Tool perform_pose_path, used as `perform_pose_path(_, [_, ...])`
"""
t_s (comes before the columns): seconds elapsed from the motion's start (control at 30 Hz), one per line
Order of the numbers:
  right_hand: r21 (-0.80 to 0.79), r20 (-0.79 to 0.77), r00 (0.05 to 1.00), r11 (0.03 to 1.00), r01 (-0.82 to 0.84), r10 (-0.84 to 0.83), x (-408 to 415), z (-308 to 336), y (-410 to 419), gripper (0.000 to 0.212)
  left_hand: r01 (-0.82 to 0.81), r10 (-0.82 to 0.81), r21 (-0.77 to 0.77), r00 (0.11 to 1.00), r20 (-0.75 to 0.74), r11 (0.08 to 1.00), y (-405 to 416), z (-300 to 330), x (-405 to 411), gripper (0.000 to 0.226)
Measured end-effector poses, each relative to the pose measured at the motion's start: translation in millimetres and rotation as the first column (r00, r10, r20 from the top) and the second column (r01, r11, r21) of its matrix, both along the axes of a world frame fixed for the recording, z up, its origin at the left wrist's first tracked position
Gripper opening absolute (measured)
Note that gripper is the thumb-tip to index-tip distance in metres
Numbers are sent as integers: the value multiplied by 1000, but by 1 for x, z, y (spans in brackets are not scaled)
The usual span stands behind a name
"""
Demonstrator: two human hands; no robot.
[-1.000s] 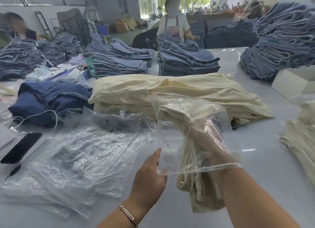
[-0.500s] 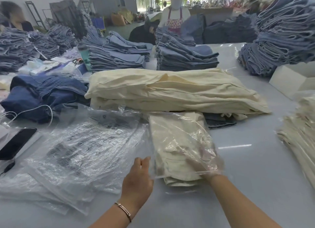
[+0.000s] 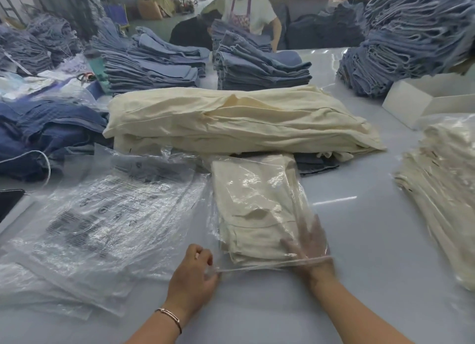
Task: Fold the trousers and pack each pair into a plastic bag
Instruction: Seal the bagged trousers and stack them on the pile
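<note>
- On the pale grey table [image 3: 359, 241], the folded cream trousers [image 3: 254, 215] lie inside a clear plastic bag [image 3: 259, 179].
- The left hand [image 3: 192, 274] pinches the bag's open edge with curled fingers.
- The right hand [image 3: 308, 243] is inside the bag, fingers straight and spread, resting flat against the trousers.

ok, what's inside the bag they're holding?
Folded cream trousers fill the plastic bag; the right hand is inside too, on them. Lower layers are covered.
</note>
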State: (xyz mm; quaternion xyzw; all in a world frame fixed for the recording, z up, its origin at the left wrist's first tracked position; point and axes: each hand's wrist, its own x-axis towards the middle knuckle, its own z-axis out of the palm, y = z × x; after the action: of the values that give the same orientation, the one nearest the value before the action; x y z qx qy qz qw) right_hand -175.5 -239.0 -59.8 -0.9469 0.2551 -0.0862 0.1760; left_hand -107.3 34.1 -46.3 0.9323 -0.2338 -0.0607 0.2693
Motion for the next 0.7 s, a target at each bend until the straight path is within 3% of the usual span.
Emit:
perform_pose_path(0.03, [-29,35,999,1000,0,1,-5,-3,3,90,-2,1,-25,999,-33,1000,2,0,2,27])
perform_pose_path(0.13, [12,-87,996,1000,7,-6,-25,-11,9,83,-46,28,-132,991,-133,990,8,4,3,32])
perform_pose_path(0.2, [29,-38,999,1000,-9,11,-39,-12,11,77,-146,90,-200,960,-264,969,14,5,4,38])
perform_pose_path(0.3, [123,62,996,990,-73,66,-67,-8,13,66,-207,123,-224,933,-337,952,27,2,6,27])
perform_pose_path(0.4, [111,16,999,992,-53,51,-96,-8,16,52,-218,109,-281,928,-357,934,34,-2,7,20])
perform_pose_path(0.47, [117,193,981,993,11,-33,-107,-10,23,32,-212,96,-295,927,-362,932,36,-4,5,19])
perform_pose_path(0.57, [322,410,829,911,260,-381,-114,-7,39,19,-176,56,-295,926,-374,939,39,-7,4,17])
perform_pose_path(0.67, [628,353,520,609,485,-778,-112,4,39,25,-226,55,-318,883,-467,921,43,-6,9,16])
perform_pose_path(0.7, [634,308,492,561,531,-814,-111,6,34,22,-247,59,-316,862,-503,916,45,-5,10,14])
